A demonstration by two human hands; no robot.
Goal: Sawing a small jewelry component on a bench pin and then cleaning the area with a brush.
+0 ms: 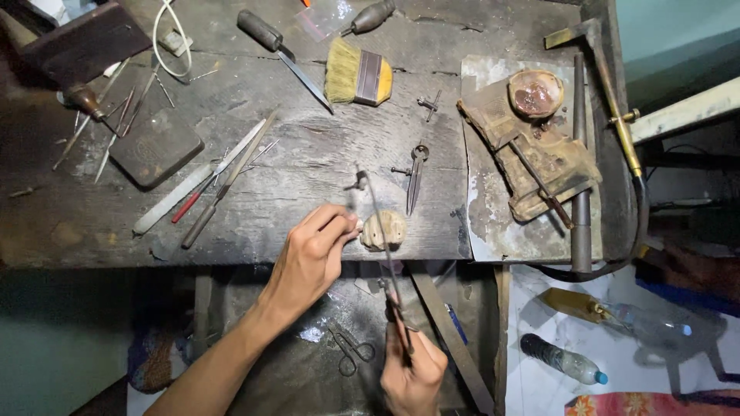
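From the head camera, the left hand (pixel 312 258) pinches a small pale workpiece (pixel 356 223), too small to identify, against the worn wooden bench pin (pixel 384 229) that juts from the front edge of the workbench (pixel 308 154); its thumb and fingertips are closed tight on the piece. The right hand (pixel 412 370) is wrapped around the handle of a jeweller's saw (pixel 381 231), whose thin frame runs up from the hand past the pin; the sawing stroke appears to be the step in hand, and the next move seems to call for a steady pinch and a straight, light stroke so the fine blade does not bind. Around them lie a flat brush (pixel 357 73), dividers (pixel 416 173), several files (pixel 223 173), small scissors (pixel 351 350) in the tray below, and a blowtorch (pixel 609 85) at the right.
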